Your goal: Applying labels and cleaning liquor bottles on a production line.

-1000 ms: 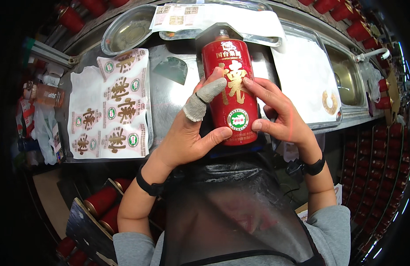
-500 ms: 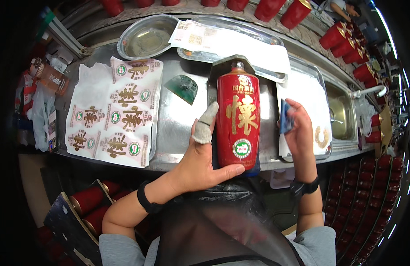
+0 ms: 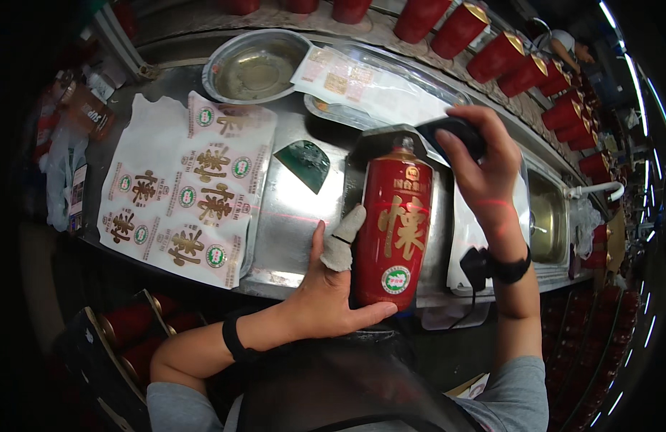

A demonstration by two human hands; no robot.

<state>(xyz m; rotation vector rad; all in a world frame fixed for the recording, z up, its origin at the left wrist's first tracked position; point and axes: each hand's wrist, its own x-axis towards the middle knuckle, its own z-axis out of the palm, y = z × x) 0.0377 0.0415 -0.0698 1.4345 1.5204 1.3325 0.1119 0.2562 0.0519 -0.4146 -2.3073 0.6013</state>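
Note:
A red bottle [image 3: 395,237] with gold characters and a round green-and-white label lies in front of me, its neck end on a dark angular support [image 3: 372,144]. My left hand [image 3: 329,299] grips its lower left side, thumb across the base. Grey finger covers [image 3: 344,241] wrap one finger. Beyond the bottle's upper right, my right hand [image 3: 484,155] pinches a dark, rounded flat piece [image 3: 455,138] near the neck; its kind is unclear. Left of the bottle, a sheet of gold-character and green-label decals [image 3: 142,133] lies on a tray, and a dark green curved piece [image 3: 304,165] rests on the metal table.
At the back stand a basin of liquid [image 3: 257,75] and a tray with a decal sheet [image 3: 376,86]. Another papered tray [image 3: 455,266] lies at right, before a sink [image 3: 552,241] with a tap. Red bottles [image 3: 459,30] line the far ledge; a person [image 3: 563,43] is beyond.
My right hand has risen up and left from over the right tray to near the bottle's neck. In the picture, the bottle sits lower and more tilted; my left hand still grips it.

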